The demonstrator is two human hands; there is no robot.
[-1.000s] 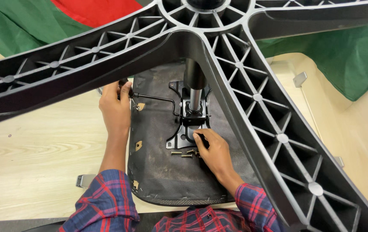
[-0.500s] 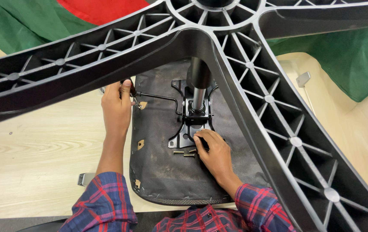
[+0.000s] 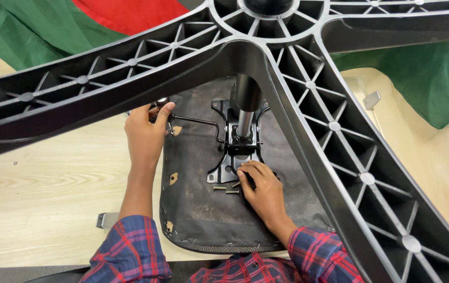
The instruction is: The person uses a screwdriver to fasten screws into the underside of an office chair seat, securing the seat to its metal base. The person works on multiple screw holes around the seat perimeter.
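Upturned black fabric-covered chair seat underside [image 3: 203,209] lying flat on pale wood-grain tabletop [image 3: 41,188], near edge toward the viewer. Black metal tilt-mechanism plate [image 3: 235,152] bolted near seat centre, with shiny grey gas-lift cylinder [image 3: 244,112] rising from it into hub of black ribbed plastic five-star chair base [image 3: 308,84], whose arms span the top and right of the view. Thin black bent lever rod [image 3: 198,121] running from plate leftward to seat edge. Left hand [image 3: 145,133] at left edge of seat, fingers curled around outer end of lever rod, thumb raised over it; grip partly hidden under a base arm. Right hand [image 3: 261,186] resting on seat just below plate, fingertips [image 3: 242,173] pinched against lower corner of plate; whether a fastener sits between them, cannot tell. Two small brass-coloured bolts [image 3: 226,189] loose on seat fabric just left of right hand. Red-and-blue plaid shirt sleeves [image 3: 130,251] on both forearms. Green and red cloth [image 3: 35,31] on tabletop behind base. Small grey metal bracket [image 3: 372,99] on tabletop at far right; another grey metal bracket [image 3: 106,220] beside left sleeve.
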